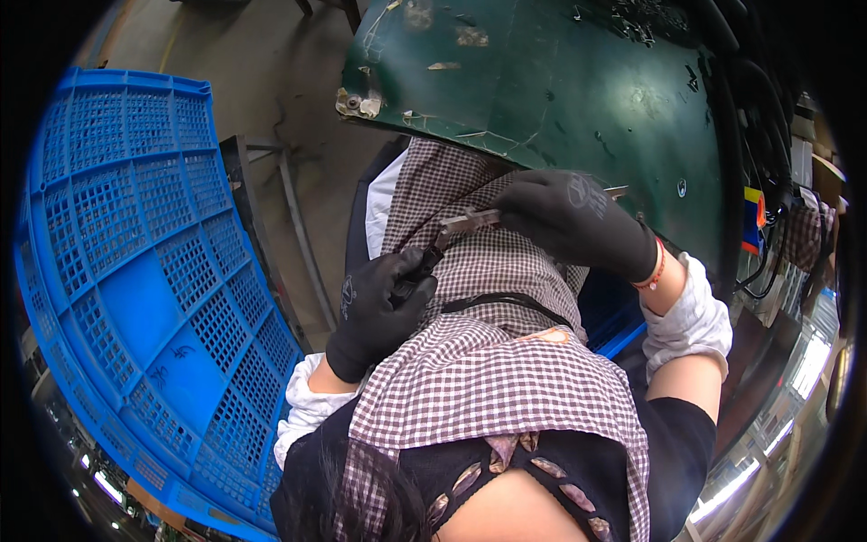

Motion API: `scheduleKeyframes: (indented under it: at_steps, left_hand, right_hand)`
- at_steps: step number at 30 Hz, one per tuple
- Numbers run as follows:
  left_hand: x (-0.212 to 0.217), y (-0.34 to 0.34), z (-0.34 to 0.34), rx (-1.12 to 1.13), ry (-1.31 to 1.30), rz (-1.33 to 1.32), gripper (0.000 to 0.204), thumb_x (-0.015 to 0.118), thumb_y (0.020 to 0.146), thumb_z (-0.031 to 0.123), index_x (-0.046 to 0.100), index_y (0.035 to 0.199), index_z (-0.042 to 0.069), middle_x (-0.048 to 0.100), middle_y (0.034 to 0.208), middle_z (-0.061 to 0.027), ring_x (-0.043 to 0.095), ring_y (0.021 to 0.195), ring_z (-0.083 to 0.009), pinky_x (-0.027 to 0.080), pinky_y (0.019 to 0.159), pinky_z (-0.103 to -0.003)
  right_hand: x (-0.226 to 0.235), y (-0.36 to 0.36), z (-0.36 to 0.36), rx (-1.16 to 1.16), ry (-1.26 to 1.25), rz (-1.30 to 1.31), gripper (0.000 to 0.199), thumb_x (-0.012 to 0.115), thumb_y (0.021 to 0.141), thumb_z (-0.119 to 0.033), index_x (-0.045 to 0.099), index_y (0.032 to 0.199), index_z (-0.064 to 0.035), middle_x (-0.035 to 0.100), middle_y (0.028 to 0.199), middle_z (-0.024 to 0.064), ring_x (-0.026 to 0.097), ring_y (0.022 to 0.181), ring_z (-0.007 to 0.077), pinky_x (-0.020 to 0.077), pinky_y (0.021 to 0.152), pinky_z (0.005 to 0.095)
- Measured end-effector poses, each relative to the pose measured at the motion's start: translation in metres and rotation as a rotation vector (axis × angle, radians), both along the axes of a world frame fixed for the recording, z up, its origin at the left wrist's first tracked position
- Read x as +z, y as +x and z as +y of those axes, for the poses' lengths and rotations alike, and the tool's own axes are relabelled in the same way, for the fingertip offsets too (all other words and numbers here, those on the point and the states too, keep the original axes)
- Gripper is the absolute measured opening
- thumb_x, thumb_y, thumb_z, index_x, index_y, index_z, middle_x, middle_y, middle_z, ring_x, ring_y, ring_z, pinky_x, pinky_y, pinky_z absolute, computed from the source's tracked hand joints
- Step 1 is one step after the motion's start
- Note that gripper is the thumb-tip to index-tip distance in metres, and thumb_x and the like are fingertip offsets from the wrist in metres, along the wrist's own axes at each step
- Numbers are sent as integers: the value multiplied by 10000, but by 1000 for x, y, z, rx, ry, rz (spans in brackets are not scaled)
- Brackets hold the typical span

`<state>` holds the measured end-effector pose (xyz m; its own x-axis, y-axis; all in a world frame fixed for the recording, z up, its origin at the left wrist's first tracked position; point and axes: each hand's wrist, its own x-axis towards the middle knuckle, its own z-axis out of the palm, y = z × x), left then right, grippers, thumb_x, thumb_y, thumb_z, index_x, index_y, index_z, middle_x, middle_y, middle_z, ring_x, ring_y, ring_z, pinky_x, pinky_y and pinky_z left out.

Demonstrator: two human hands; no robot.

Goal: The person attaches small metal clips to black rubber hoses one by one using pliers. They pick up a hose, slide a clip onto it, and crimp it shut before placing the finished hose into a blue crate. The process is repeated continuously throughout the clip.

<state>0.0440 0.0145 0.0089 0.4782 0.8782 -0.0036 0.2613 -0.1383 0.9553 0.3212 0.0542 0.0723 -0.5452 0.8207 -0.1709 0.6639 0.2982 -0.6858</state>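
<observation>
Black gloves cover both of my hands. My left hand (384, 303) is closed round a small black part (432, 262), held low over my checked apron. From its upper end a narrow grey metal piece (465, 222) with an uneven edge runs up toward my right hand (573, 217). The fingers of that hand are bent together on the metal piece's far end, just off the table's near edge. A thin pale tip (616, 191) sticks out beyond the right hand's knuckles. Whether the black part and the metal piece are joined, I cannot tell.
A green worktable (542, 81) with chipped edges lies ahead, dark small parts (637, 20) heaped at its far side. To my left stands a large blue plastic crate (140, 307), beside a metal frame (302, 235). Black tubing (763, 99) bends along the right.
</observation>
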Motion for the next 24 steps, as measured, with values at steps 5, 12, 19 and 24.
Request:
scheduleKeyframes:
  at_steps: [5,12,19,24]
  left_hand:
    - [0,-1,2,-30,7,-21,312,746,792,9,585,1059,-13,695,881,-143,694,763,-170,543,663,-297]
    - [2,-5,1,-50,11,3,337,744,797,11,582,1093,-8,694,880,-131,684,758,-154,532,661,-286]
    - [0,-6,1,-79,18,-18,378,735,805,4,579,1149,18,688,877,-122,669,717,-145,520,627,-286]
    - [-7,-3,1,-110,45,-48,344,741,775,62,613,1085,-18,640,779,-138,629,624,-232,480,550,-340]
  right_hand:
    - [4,2,-1,166,152,-107,147,662,829,-133,642,966,-87,654,877,78,656,783,283,528,630,384]
    - [7,-6,7,213,192,-90,120,673,807,-132,649,918,-93,656,840,67,665,785,262,535,628,368]
    - [15,-11,16,244,166,-104,73,665,797,-110,642,859,-79,661,815,63,670,745,257,537,614,370]
    - [9,-18,16,280,208,-53,67,638,799,-102,676,853,-89,675,804,76,667,714,264,533,610,376]
